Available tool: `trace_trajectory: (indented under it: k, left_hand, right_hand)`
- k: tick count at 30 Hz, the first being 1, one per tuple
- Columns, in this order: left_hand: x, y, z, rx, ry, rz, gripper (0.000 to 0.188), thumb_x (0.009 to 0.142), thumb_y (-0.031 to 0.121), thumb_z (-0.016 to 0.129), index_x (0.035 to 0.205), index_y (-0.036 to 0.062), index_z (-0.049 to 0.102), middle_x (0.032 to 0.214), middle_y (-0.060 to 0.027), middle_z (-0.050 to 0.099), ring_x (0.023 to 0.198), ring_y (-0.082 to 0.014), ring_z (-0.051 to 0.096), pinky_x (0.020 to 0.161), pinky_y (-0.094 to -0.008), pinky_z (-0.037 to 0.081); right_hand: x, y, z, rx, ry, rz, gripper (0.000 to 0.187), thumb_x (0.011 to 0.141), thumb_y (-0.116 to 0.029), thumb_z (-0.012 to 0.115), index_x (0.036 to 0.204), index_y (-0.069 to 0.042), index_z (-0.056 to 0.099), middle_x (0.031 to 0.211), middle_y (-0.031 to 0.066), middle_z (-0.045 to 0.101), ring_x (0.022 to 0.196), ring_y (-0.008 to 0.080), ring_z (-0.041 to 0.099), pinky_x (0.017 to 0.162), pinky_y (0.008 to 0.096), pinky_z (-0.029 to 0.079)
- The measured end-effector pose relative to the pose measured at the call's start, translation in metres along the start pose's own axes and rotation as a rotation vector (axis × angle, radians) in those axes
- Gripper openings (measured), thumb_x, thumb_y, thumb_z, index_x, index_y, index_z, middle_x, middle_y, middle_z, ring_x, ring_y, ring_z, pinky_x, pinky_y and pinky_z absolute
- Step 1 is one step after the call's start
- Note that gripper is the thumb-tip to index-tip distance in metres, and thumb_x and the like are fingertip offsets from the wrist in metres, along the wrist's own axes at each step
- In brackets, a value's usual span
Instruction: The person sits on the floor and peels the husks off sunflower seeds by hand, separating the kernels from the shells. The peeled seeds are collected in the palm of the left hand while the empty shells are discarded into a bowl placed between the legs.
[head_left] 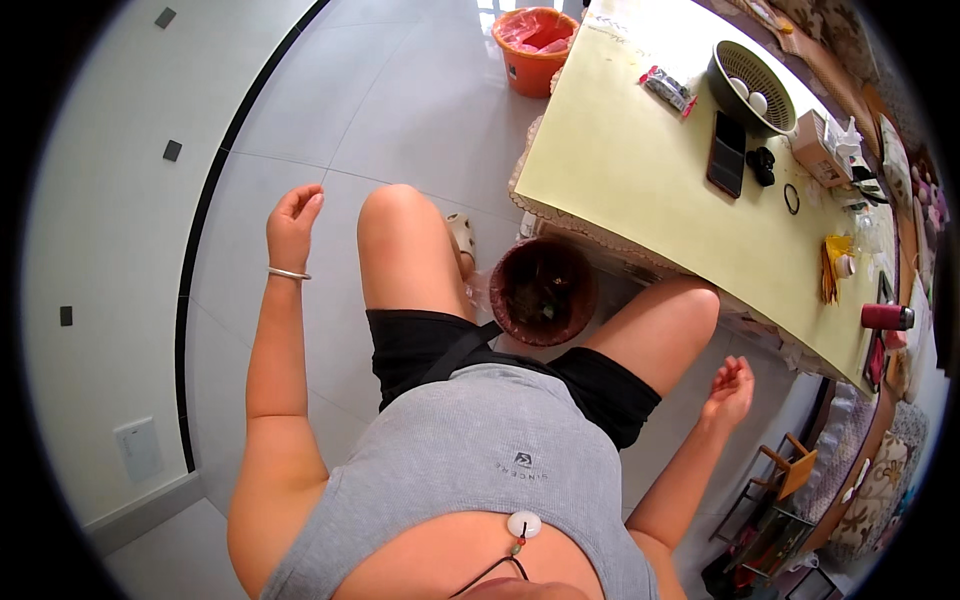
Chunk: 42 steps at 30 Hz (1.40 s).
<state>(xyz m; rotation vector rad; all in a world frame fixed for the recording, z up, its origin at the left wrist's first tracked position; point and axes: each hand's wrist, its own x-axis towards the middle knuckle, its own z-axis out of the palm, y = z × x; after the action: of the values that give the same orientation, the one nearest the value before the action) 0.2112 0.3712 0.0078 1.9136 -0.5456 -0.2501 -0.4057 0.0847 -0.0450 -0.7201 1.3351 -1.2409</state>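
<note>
Both hands are empty. The left hand (pixel 293 222) hangs out over the tiled floor (pixel 120 200) with its fingers loosely curled and nothing in them; the right hand (pixel 731 385) is half open beside the right knee, just below the edge of the tabletop (pixel 620 160), also gripping nothing. The person sits with knees apart, and between them on the floor stands a round dark-red basket (pixel 543 291) with dark contents, close under the tabletop's near edge. It is the thing nearest both hands, though neither touches it. Judged by its look, it seems a light plastic bin, stiff at the rim and somewhat flexible in the wall; the rim on opposite sides looks the surest place to grip, as the contents could shift if it tilted. Further off, an orange bucket (pixel 533 50) stands on the floor by the tabletop's far end. On the tabletop lie a dark phone (pixel 726 153), a small wrapped packet (pixel 667 89) and a dark colander (pixel 750 88) holding pale eggs.
</note>
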Motion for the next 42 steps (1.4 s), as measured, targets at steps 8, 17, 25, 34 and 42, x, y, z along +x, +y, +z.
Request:
trace_trajectory:
  k: [8, 17, 25, 34, 42]
  left_hand:
    - [0.006, -0.042, 0.040, 0.372, -0.099, 0.042, 0.042, 0.087, 0.023, 0.069, 0.118, -0.0044, 0.060, 0.114, -0.0158, 0.065, 0.106, -0.0247, 0.062, 0.092, -0.0352, 0.049]
    - [0.028, -0.036, 0.096, 0.938, -0.404, 0.248, 0.065, 0.087, 0.046, 0.062, 0.131, 0.0009, 0.051, 0.130, -0.0186, 0.055, 0.121, -0.0345, 0.051, 0.106, -0.0545, 0.032]
    - [0.036, 0.004, 0.131, 1.033, -0.717, 0.567, 0.070, 0.084, 0.053, 0.060, 0.133, 0.0032, 0.050, 0.134, -0.0193, 0.053, 0.121, -0.0348, 0.051, 0.108, -0.0626, 0.024]
    - [0.050, 0.019, 0.155, 1.035, -0.828, 0.564, 0.050, 0.079, 0.044, 0.064, 0.107, 0.0030, 0.065, 0.094, -0.0164, 0.064, 0.092, -0.0350, 0.058, 0.086, -0.0452, 0.046]
    - [0.062, 0.011, 0.161, 0.952, -0.797, 0.396, 0.048, 0.075, 0.044, 0.065, 0.100, 0.0026, 0.069, 0.099, -0.0198, 0.066, 0.094, -0.0363, 0.061, 0.085, -0.0444, 0.049]
  right_hand:
    - [-0.105, 0.153, -0.151, -1.086, -0.167, 0.713, 0.020, 0.087, -0.024, 0.056, 0.081, -0.006, 0.062, 0.065, 0.0064, 0.060, 0.053, 0.0180, 0.056, 0.045, 0.0308, 0.042]
    - [-0.209, 0.226, -0.283, -1.048, -0.183, 1.262, 0.046, 0.082, -0.031, 0.067, 0.123, -0.012, 0.057, 0.114, 0.0095, 0.064, 0.093, 0.0330, 0.066, 0.084, 0.0574, 0.047]
    - [-0.115, 0.073, -0.161, -0.766, 0.087, 0.329, 0.013, 0.090, -0.012, 0.053, 0.096, -0.002, 0.059, 0.075, 0.0091, 0.062, 0.059, 0.0172, 0.062, 0.049, 0.0296, 0.049]
    - [0.045, -0.032, 0.105, -1.104, -0.076, -0.760, 0.041, 0.084, -0.019, 0.066, 0.117, 0.001, 0.056, 0.112, 0.0196, 0.061, 0.106, 0.0348, 0.057, 0.095, 0.0419, 0.045]
    - [0.162, -0.026, 0.279, -1.264, 0.129, -0.674, 0.078, 0.071, -0.046, 0.078, 0.125, 0.001, 0.048, 0.126, 0.0168, 0.054, 0.119, 0.0339, 0.049, 0.101, 0.0424, 0.042]
